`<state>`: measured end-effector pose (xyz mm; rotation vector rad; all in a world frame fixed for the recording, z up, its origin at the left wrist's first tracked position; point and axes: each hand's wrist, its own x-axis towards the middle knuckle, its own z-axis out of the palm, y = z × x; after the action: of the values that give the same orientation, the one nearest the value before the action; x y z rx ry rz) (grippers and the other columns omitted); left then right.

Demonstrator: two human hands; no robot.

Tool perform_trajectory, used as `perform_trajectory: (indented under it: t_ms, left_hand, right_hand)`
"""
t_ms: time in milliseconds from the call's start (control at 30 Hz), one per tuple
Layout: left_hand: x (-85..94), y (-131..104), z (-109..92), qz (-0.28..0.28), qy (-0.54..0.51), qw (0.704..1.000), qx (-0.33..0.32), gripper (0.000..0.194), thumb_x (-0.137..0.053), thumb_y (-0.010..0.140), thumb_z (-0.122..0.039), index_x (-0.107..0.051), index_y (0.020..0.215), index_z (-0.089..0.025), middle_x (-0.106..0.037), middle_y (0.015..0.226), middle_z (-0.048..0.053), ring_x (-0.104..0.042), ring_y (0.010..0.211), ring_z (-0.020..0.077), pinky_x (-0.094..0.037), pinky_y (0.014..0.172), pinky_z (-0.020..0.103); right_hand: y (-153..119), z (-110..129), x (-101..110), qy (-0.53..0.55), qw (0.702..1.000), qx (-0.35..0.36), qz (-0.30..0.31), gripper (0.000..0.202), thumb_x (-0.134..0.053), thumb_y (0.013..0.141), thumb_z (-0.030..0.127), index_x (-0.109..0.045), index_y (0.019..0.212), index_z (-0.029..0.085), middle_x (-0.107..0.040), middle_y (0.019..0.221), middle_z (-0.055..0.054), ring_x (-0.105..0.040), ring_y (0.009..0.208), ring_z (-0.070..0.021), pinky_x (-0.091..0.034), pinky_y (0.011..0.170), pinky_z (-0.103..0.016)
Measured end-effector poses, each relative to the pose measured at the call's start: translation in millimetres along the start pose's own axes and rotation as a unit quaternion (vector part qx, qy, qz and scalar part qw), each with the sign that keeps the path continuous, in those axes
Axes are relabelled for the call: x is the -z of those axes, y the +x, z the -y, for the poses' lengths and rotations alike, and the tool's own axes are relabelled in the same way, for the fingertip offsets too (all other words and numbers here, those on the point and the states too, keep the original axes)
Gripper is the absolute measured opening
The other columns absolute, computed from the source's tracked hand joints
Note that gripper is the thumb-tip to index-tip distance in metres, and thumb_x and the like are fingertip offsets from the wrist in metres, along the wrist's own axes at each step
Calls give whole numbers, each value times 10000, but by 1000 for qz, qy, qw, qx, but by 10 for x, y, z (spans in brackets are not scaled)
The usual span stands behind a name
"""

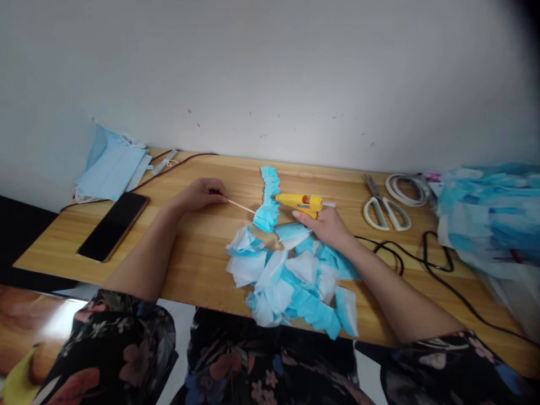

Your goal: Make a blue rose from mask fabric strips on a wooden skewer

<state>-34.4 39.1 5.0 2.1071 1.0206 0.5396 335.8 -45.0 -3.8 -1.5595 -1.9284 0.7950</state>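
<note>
My left hand [205, 194] pinches one end of a thin wooden stick [241, 206]. At the stick's far end is a ruffled blue strip [270, 194], bunched at its near end and stretching away from me toward the wall. A yellow glue gun [295, 201] is gripped in my right hand [323, 222], its nozzle pointing left at the strip; I cannot tell whether it touches. Just below both lies a loose heap of blue and white cut fabric pieces [291, 281].
Face masks [112, 166] and a phone [113, 226] lie at the left. Right of my hand are scissors [383, 207], a coiled white cable [407, 190] and a looping black cord [426, 261]. A bag of blue pieces [489, 214] stands at the far right. The wall [270, 84] borders the table's back.
</note>
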Motion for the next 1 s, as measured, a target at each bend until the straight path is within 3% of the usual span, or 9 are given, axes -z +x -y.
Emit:
perform_trajectory:
  t_ms: [233,467,667,1000]
  left_hand:
    - [-3,4,10,0,-2,1000,-2,261,-738,832,-428,-734,783,-172,-700,800,35,-616,777,175,-476,749,290]
    - [2,-6,-15,3,0,1000,-1,256,-729,840,-426,-731,785,-176,-703,806,32,-617,794,177,-481,768,290]
    - [1,2,5,4,-8,1000,0,275,-740,840,-444,-732,785,-174,-699,802,35,-616,781,176,-476,753,292]
    - [3,1,-13,5,-4,1000,3,274,-741,841,-446,-734,789,-178,-698,810,31,-614,787,182,-476,761,301]
  right_hand:
    - [1,5,-4,4,1000,-6,2,405,-644,878,518,-774,1054,176,-805,1068,-129,-749,992,-321,-582,865,-416]
    - [-19,30,41,11,1000,1,-4,401,-634,869,532,-782,980,175,-800,903,-94,-752,836,-284,-571,721,-357]
    - [-20,-3,43,16,1000,13,-5,396,-632,869,528,-780,996,183,-809,1000,-113,-762,945,-308,-583,803,-386]
    - [-35,-29,62,-10,1000,-10,1,384,-636,883,531,-775,939,177,-808,947,-122,-759,878,-307,-586,774,-390]
